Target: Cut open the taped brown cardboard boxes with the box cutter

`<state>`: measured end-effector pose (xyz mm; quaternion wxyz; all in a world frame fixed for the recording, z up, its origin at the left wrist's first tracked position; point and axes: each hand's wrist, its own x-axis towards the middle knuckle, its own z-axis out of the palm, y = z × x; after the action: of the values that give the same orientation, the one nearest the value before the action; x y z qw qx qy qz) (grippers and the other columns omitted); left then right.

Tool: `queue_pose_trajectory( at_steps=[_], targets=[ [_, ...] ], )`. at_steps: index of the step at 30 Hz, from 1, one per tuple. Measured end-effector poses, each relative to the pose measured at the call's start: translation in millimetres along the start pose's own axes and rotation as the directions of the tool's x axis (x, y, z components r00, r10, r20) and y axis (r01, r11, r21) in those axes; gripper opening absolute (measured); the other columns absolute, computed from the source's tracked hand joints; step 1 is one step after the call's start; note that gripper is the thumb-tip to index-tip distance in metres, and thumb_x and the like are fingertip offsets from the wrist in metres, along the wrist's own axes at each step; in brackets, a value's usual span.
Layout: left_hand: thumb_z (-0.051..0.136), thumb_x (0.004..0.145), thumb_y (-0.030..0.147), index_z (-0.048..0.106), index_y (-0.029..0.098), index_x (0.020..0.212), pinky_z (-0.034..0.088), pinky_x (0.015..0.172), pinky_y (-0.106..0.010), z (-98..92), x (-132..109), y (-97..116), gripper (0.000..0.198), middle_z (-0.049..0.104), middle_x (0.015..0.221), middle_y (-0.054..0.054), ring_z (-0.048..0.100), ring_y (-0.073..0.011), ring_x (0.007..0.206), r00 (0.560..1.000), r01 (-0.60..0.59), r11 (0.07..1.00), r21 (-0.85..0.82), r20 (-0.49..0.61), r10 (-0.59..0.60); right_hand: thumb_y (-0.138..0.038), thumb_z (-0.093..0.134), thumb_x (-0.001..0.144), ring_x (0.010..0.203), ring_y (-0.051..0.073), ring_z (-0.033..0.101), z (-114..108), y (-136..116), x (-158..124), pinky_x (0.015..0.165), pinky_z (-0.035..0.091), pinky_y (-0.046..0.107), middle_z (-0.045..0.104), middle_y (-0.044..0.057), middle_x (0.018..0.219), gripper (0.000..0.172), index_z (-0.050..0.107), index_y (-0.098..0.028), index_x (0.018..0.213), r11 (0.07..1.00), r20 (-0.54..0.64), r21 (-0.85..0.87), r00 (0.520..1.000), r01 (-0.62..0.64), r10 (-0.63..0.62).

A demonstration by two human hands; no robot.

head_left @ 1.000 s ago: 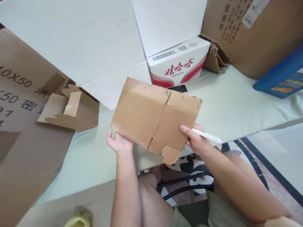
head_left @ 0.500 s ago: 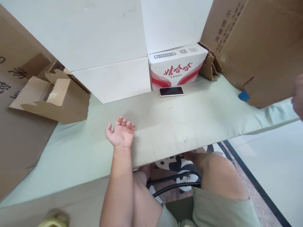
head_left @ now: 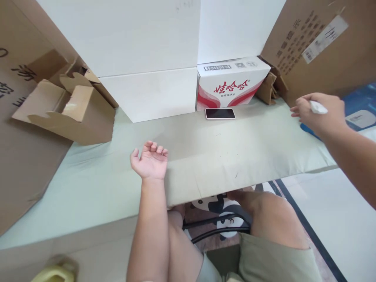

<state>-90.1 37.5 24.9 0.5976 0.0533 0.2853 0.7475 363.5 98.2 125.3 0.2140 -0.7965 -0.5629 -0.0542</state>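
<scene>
My left hand [head_left: 150, 159] rests palm up on the pale green cloth [head_left: 194, 150], fingers loosely curled and apart, with nothing in it. At the right, my right hand [head_left: 321, 113] is closed around a small white object [head_left: 318, 107]. Only its rounded end shows above the fist, so its kind is hidden. This hand is over the right part of the cloth, in front of the large brown carton. A phone [head_left: 220, 114] with a dark screen lies between the two hands, further back, touching neither.
Behind the phone stands a white and red box [head_left: 233, 88] beside large white boxes [head_left: 152, 94]. An opened small carton [head_left: 88, 113] is at the left. A printed brown carton [head_left: 296, 51] and a blue package [head_left: 360, 103] are at the right. Something yellow [head_left: 55, 274] shows at bottom left.
My right hand has come in from the right edge, holding the white object. More of the blue package shows at the right. My left hand stays in place; the view has shifted slightly.
</scene>
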Motion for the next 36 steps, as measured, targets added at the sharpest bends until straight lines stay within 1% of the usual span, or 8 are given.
queue_pose_trajectory(
  at_steps=[5,11,15,20,23,27,31,36],
  targets=[
    [0.047,0.091,0.057,0.065,0.019,0.074,0.048,0.055,-0.026,0.3,-9.9,5.4,0.045,0.052,0.065,0.001,0.053,-0.0113,0.053,1.0,0.003,0.998,-0.066,0.015,-0.002,-0.034,0.051,0.097,0.086,0.017,0.075,-33.5,-51.7,-36.1,0.079,0.05,0.032,0.079,0.014,0.092,0.032,0.072,-0.015,0.113,0.992,0.207,0.096,0.976,-0.083,0.062],
    [0.047,0.093,0.051,0.065,0.018,0.072,0.045,0.053,-0.025,-4.6,-24.8,18.9,0.043,0.049,0.065,0.001,0.051,-0.0101,0.051,1.0,-0.003,0.974,-0.226,0.015,0.006,-0.026,0.052,0.091,0.078,0.024,0.062,-27.1,-150.2,-71.3,0.08,0.045,0.04,0.066,0.006,0.077,0.035,0.067,-0.022,0.123,0.962,0.374,0.136,0.887,0.237,-0.271],
    [0.047,0.094,0.046,0.065,0.018,0.072,0.044,0.054,-0.025,-12.2,-21.9,35.7,0.04,0.05,0.065,0.0,0.05,-0.0101,0.051,0.999,-0.034,0.955,-0.296,0.014,0.04,-0.019,0.049,0.071,0.072,0.022,0.055,22.3,-256.0,-99.0,0.068,0.044,0.037,0.059,0.005,0.078,0.027,0.065,-0.021,0.093,0.807,0.495,0.505,0.664,0.306,-0.561],
    [0.047,0.093,0.044,0.063,0.018,0.072,0.043,0.055,-0.026,-24.9,-9.6,59.0,0.038,0.05,0.065,-0.001,0.048,-0.0108,0.051,0.993,-0.098,0.939,-0.329,-0.092,0.071,-0.019,0.05,0.071,0.097,0.028,0.064,78.7,-420.3,-145.6,0.091,0.054,0.048,0.067,0.01,0.105,0.047,0.062,-0.02,0.116,0.428,0.27,0.701,0.344,0.57,-0.899],
    [0.047,0.092,0.042,0.062,0.018,0.073,0.042,0.056,-0.026,-32.8,-3.9,70.3,0.034,0.05,0.064,-0.001,0.046,-0.0114,0.052,0.984,-0.144,0.921,-0.363,-0.149,0.095,-0.02,0.053,0.078,0.117,0.037,0.062,106.4,-502.7,-161.2,0.104,0.048,0.065,0.064,0.012,0.12,0.057,0.054,-0.024,0.135,0.356,0.202,0.598,0.296,0.718,-0.934],
    [0.046,0.091,0.042,0.06,0.019,0.074,0.04,0.057,-0.028,-42.6,4.3,80.3,0.032,0.049,0.065,-0.002,0.045,-0.0125,0.052,0.978,-0.176,0.917,-0.359,-0.17,0.121,-0.018,0.062,0.077,0.151,0.046,0.033,147.5,-569.1,-165.0,0.122,0.017,0.077,0.055,0.01,0.133,0.024,0.066,-0.019,0.101,0.263,0.132,0.626,0.233,0.734,-0.963],
    [0.048,0.091,0.044,0.057,0.02,0.071,0.038,0.058,-0.029,-52.7,13.7,78.3,0.033,0.046,0.064,0.0,0.045,-0.0136,0.054,0.925,-0.313,0.938,-0.151,-0.272,0.265,-0.019,0.062,0.08,0.136,0.042,0.052,171.8,-573.5,-158.8,0.118,0.025,0.079,0.063,0.007,0.114,0.016,0.064,-0.017,0.096,0.265,0.123,0.727,0.26,0.634,-0.958],
    [0.046,0.097,0.027,0.045,0.021,0.065,0.034,0.065,-0.026,-64.8,15.0,70.6,0.033,0.043,0.067,0.002,0.046,-0.0141,0.066,0.556,-0.559,0.72,0.411,-0.459,0.693,-0.019,0.047,0.088,0.119,0.029,0.066,154.4,-494.9,-146.9,0.111,0.048,0.055,0.068,0.009,0.12,0.032,0.066,-0.017,0.114,0.407,0.114,0.77,0.522,0.491,-0.846]
  ],
)
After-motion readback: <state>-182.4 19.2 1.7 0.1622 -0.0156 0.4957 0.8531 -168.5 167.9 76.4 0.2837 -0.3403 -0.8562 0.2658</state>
